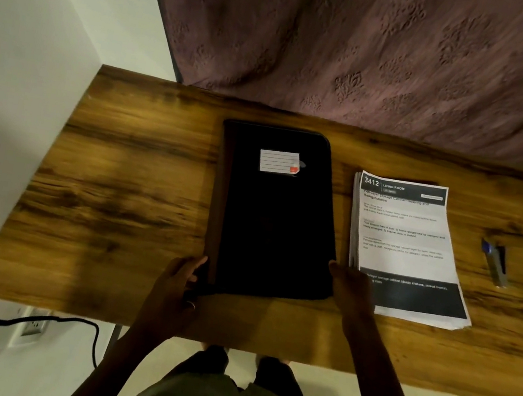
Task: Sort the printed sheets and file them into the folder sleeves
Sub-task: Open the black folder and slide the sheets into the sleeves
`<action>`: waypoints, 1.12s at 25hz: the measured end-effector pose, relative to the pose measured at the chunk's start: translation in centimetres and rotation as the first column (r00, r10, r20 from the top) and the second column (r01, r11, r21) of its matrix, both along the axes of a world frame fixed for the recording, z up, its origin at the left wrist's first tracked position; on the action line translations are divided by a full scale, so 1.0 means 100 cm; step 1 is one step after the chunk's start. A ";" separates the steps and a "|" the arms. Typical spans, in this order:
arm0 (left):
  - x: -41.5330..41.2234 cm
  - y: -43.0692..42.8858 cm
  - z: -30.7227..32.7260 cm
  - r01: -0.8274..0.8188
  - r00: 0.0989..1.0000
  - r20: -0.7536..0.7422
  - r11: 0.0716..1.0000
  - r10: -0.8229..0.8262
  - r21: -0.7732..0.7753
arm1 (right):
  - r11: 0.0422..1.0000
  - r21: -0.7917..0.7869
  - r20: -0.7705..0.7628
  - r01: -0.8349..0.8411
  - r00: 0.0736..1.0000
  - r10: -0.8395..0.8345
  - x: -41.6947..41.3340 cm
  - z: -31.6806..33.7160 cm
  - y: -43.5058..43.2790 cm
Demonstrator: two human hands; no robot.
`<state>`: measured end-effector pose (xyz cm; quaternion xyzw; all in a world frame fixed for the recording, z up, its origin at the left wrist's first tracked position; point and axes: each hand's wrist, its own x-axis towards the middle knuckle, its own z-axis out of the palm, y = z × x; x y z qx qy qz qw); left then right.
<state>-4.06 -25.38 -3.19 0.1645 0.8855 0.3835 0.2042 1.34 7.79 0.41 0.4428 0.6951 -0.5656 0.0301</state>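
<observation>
A closed black folder (274, 213) with a white lined label lies flat in the middle of the wooden table (125, 183). To its right sits a stack of printed sheets (405, 251), the top one headed "3412 LIVING ROOM". My left hand (181, 276) grips the folder's near left corner, fingers curled round the spine edge. My right hand (350, 289) touches the folder's near right corner, lying between the folder and the paper stack; its fingertips are hidden by the hand itself.
A stapler (496, 262) with a blue end lies on the table right of the sheets. A patterned curtain (379, 52) hangs behind the table, a white wall stands to the left. A black cable and a wall socket (32, 326) are below the table's left front.
</observation>
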 end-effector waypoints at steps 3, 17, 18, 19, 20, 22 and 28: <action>0.001 -0.001 0.001 0.007 1.000 -0.019 1.000 -0.007 -0.011 | 0.974 0.192 0.090 -0.118 0.991 0.102 -0.014 -0.009 0.006; -0.018 0.018 0.019 0.033 0.996 0.090 0.999 -0.029 -0.040 | 0.869 0.330 0.282 -0.368 0.917 0.282 -0.074 -0.005 0.043; -0.022 0.024 0.021 0.009 0.994 0.108 1.000 -0.007 -0.025 | 0.854 0.332 0.291 -0.401 0.904 0.312 -0.082 -0.002 0.046; -0.026 0.032 0.023 -0.030 0.994 0.107 0.999 0.032 -0.024 | 0.838 0.339 0.300 -0.427 0.893 0.334 -0.090 0.002 0.049; -0.030 0.042 0.026 -0.086 0.992 0.090 0.996 0.088 -0.031 | 0.821 0.358 0.301 -0.445 0.887 0.349 -0.098 0.005 0.051; -0.041 0.059 0.030 -0.199 0.978 0.053 0.979 0.201 -0.042 | 0.803 0.382 0.308 -0.458 0.882 0.357 -0.116 0.009 0.056; -0.060 0.080 0.027 -0.265 0.963 0.032 0.961 0.268 -0.076 | 0.737 0.398 0.335 -0.546 0.834 0.438 -0.190 -0.004 0.080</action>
